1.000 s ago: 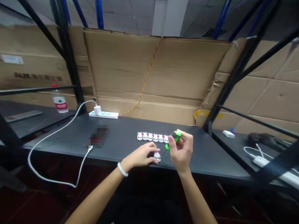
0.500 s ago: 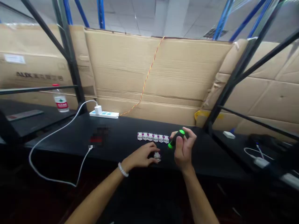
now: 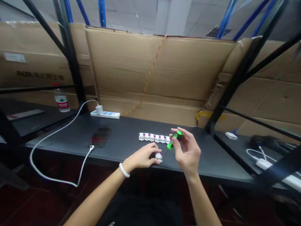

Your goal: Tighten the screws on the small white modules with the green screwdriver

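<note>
My left hand (image 3: 145,156) pinches a small white and purple block-like part (image 3: 158,156) against the black tabletop near its front edge. A white beaded bracelet circles that wrist. In my right hand (image 3: 188,150) is a screwdriver (image 3: 175,139) with a green and black handle. Its thin shaft slants down to the left, and the tip is at or very close to the right side of the part; whether it touches is too small to tell. Behind my hands, a row of several similar white and purple parts (image 3: 151,137) stands side by side, its right end close to my right fingers.
A white power strip (image 3: 105,114) with a plugged-in charger lies at the back left. Its white cable (image 3: 49,134) loops over the front edge to a blurred dark object (image 3: 101,136). Cardboard (image 3: 150,72) walls the back, and dark metal posts (image 3: 225,91) flank the table.
The screwdriver has turned in my right hand, so its shaft now shows, pointing at the held part. My left hand stays nearly in place.
</note>
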`<action>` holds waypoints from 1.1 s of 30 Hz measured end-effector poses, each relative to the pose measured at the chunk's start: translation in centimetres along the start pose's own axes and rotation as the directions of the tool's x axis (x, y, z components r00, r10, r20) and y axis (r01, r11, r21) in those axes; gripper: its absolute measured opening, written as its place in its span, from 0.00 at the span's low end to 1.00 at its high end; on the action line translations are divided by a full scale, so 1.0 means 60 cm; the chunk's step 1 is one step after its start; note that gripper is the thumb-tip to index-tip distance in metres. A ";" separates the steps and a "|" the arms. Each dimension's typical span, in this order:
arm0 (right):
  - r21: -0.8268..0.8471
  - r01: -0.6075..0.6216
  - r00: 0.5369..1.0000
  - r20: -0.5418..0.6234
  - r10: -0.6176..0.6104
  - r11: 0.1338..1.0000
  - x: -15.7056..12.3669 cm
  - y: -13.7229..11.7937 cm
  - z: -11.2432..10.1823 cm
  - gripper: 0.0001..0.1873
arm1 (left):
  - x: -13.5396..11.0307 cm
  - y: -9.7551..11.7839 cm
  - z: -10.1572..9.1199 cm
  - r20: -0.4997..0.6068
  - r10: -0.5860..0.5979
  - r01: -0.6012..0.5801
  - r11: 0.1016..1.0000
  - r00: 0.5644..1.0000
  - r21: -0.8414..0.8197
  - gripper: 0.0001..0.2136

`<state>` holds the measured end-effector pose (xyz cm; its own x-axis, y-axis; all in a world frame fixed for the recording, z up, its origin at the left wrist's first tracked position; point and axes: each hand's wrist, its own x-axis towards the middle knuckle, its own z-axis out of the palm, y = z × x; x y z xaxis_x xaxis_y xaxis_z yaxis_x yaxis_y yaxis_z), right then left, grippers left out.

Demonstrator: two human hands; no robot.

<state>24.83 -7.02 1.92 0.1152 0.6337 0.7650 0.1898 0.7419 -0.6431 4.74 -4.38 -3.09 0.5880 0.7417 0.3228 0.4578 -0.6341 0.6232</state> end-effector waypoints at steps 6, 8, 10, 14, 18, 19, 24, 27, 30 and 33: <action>-0.179 0.134 0.991 0.038 -0.129 0.975 0.001 -0.005 -0.001 0.18 | 0.000 0.002 -0.001 -0.001 -0.013 0.013 1.000 1.000 -0.014 0.22; -0.285 0.235 0.963 -0.059 -0.261 0.929 0.006 -0.001 0.000 0.18 | 0.000 0.001 -0.001 0.004 -0.016 0.016 1.000 1.000 -0.005 0.23; -0.345 0.259 0.934 -0.147 -0.325 0.902 0.010 0.000 0.001 0.18 | 0.000 0.000 -0.001 0.005 -0.018 0.018 1.000 1.000 0.005 0.23; -0.212 0.145 0.983 -0.078 -0.164 0.966 0.007 -0.003 -0.002 0.18 | 0.000 -0.001 0.001 -0.001 -0.014 0.014 1.000 1.000 0.006 0.23; -0.053 0.101 0.995 0.028 -0.100 0.993 -0.006 -0.001 -0.003 0.26 | 0.000 -0.001 0.001 -0.002 -0.015 0.015 1.000 1.000 -0.008 0.23; -0.025 0.109 0.994 0.011 -0.109 0.994 -0.008 0.002 -0.001 0.26 | -0.001 -0.001 0.001 -0.003 -0.017 0.017 1.000 1.000 -0.010 0.23; 0.003 0.178 0.982 -0.063 -0.178 0.984 -0.005 0.012 0.010 0.18 | -0.002 -0.001 0.000 -0.005 -0.027 0.027 0.999 1.000 -0.018 0.23; -0.152 0.236 0.955 -0.148 -0.258 0.960 0.005 0.013 0.010 0.25 | -0.001 -0.002 0.000 0.002 -0.039 0.039 0.999 0.999 -0.010 0.23; -0.274 0.211 0.944 -0.190 -0.268 0.938 0.010 0.012 0.006 0.21 | -0.001 -0.001 0.000 0.009 -0.043 0.043 0.999 0.999 -0.007 0.23; -0.213 0.137 0.978 -0.128 -0.167 0.967 0.008 0.015 0.001 0.17 | 0.000 0.000 0.000 0.002 -0.029 0.029 1.000 1.000 -0.010 0.23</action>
<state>25.00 -6.06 1.69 0.2055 0.4679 0.8596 0.4067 0.7580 -0.5098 4.73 -4.38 -3.06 0.5757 0.7596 0.3027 0.4681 -0.6097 0.6396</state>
